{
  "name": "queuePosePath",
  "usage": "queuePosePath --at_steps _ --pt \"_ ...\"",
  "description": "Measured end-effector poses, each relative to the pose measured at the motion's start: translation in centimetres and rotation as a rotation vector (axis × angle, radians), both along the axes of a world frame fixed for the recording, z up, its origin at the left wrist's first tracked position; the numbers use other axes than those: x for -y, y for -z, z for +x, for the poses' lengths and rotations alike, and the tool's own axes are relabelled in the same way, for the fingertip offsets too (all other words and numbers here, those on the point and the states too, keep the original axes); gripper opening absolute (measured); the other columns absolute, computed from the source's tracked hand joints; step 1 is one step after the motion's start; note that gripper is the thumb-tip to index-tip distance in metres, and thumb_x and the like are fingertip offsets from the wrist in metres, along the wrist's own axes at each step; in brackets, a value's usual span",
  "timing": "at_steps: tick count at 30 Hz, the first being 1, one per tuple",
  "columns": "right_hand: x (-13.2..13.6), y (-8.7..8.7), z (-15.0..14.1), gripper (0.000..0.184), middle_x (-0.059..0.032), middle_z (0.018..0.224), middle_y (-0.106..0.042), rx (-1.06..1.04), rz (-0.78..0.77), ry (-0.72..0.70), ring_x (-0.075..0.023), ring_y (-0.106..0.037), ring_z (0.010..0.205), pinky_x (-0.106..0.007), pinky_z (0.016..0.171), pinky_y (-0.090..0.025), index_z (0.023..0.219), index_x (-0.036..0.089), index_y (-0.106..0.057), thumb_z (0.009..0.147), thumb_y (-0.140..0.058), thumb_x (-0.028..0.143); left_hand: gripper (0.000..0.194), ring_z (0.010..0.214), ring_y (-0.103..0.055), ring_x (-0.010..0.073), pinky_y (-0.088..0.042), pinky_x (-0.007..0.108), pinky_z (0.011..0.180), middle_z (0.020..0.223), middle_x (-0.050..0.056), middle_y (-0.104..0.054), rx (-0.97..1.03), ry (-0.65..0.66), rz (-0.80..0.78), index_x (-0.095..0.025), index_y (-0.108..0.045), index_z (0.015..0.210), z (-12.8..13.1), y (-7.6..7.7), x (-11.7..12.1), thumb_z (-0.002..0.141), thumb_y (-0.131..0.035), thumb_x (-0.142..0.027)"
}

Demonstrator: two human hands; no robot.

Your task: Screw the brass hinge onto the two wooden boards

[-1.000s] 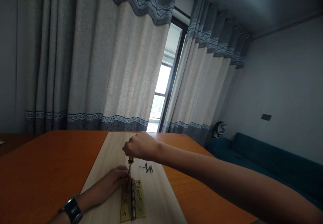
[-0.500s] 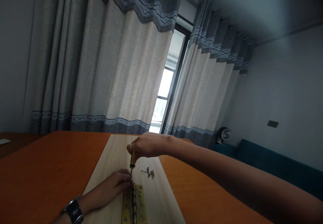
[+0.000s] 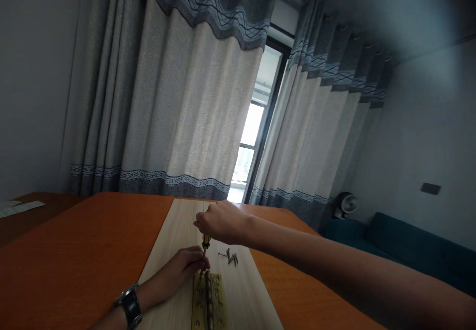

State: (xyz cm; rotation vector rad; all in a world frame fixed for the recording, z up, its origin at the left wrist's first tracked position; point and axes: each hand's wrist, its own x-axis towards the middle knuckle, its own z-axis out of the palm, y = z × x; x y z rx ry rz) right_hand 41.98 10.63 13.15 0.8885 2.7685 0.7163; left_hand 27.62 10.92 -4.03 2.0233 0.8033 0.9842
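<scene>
Brass-coloured hinge (image 3: 208, 300): lies spread open along the seam of two pale wooden boards (image 3: 182, 221), on the near side of the left fingertips. Round marks show in both leaves; the pictures do not resolve which are bare holes and which contain seated screws. The active position is the far end of the left leaf, where the screwdriver (image 3: 206, 241) points down. Loose screws (image 3: 232, 259) lie in a small group on the right board, to the right of the left fingertips and on the near side of the right wrist. Judged from these, fastening is in progress and incomplete; the number of screws already set cannot be told.

Left hand (image 3: 186, 266): fingers bent and nearly closed, pinched around the lower shaft close to the hinge. Whether they also grip a screw cannot be told. A dark-strapped watch (image 3: 131, 306) is on this wrist.

Right hand (image 3: 223, 221): beyond and above the left hand, clenched over the screwdriver handle, with the shaft close to upright.

Orange table (image 3: 100, 241): supports the boards and extends to both sides of the hands. Curtains (image 3: 201, 112) hang beyond the right hand, past the far table edge
</scene>
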Motion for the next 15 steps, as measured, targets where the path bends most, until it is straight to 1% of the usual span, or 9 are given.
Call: queuePosePath --at_steps 3,4,6,8,10,12,15 --pt "-0.6 -0.4 0.6 0.037 -0.0123 0.091 -0.072 0.005 -0.053 -0.076 -0.0235 -0.071 0.077 -0.03 0.056 -0.042 0.107 0.013 -0.064 0.105 -0.038 0.039 0.035 0.094 -0.062 0.0209 -0.045 0.029 0.089 0.095 0.007 -0.067 0.004 0.014 0.008 -0.015 -0.067 0.087 -0.1 -0.2 0.0 0.1 -0.045 -0.039" --pt "-0.8 -0.5 0.8 0.036 -0.0112 0.095 -0.071 0.018 -0.068 -0.124 -0.0214 -0.07 0.075 -0.029 0.055 -0.041 0.11 0.014 -0.062 0.104 -0.041 0.042 0.035 0.095 -0.062 0.0213 -0.045 0.03 0.09 0.095 0.007 -0.067 -0.006 0.012 0.006 -0.015 -0.068 0.087 -0.2 -0.4 0.0 0.099 -0.046 -0.039" --pt "-1.3 -0.7 1.3 0.035 -0.0099 0.103 -0.067 0.076 -0.074 -0.263 -0.018 -0.066 0.073 -0.029 0.056 -0.041 0.113 0.015 -0.061 0.102 -0.046 0.044 0.034 0.096 -0.062 0.0214 -0.045 0.03 0.09 0.096 0.007 -0.068 -0.024 0.018 0.0 -0.016 -0.068 0.087 -0.3 -0.6 0.1 0.099 -0.047 -0.039" --pt "-1.6 -0.7 1.7 0.033 -0.0098 0.109 -0.063 0.158 -0.046 -0.42 -0.0166 -0.063 0.078 -0.03 0.062 -0.044 0.112 0.014 -0.062 0.102 -0.047 0.042 0.034 0.095 -0.062 0.021 -0.045 0.029 0.09 0.098 0.006 -0.068 -0.029 0.03 -0.004 -0.016 -0.067 0.087 -0.3 -0.7 0.3 0.099 -0.046 -0.039" --pt "-1.9 -0.6 2.1 0.03 -0.0106 0.112 -0.06 0.214 -0.004 -0.535 -0.0168 -0.061 0.086 -0.031 0.072 -0.047 0.109 0.013 -0.064 0.102 -0.047 0.036 0.034 0.094 -0.062 0.0208 -0.045 0.029 0.089 0.097 0.006 -0.067 -0.028 0.032 0.006 -0.016 -0.067 0.086 -0.4 -0.7 0.3 0.1 -0.046 -0.039" --pt "-2.2 -0.5 2.3 0.027 -0.0106 0.113 -0.059 0.234 0.022 -0.583 -0.0172 -0.059 0.092 -0.03 0.076 -0.047 0.11 0.012 -0.065 0.101 -0.05 0.033 0.034 0.094 -0.061 0.021 -0.045 0.029 0.089 0.095 0.006 -0.067 -0.038 0.024 0.014 -0.016 -0.067 0.085 -0.4 -0.6 0.2 0.099 -0.047 -0.041" --pt "-2.5 -0.3 2.6 0.02 -0.0093 0.11 -0.061 0.263 0.028 -0.598 -0.0176 -0.057 0.095 -0.029 0.077 -0.045 0.109 0.013 -0.066 0.099 -0.055 0.027 0.035 0.096 -0.06 0.0216 -0.045 0.03 0.09 0.097 0.006 -0.066 -0.057 0.022 -0.001 -0.016 -0.068 0.086 -0.4 -0.5 0.1 0.098 -0.048 -0.042"
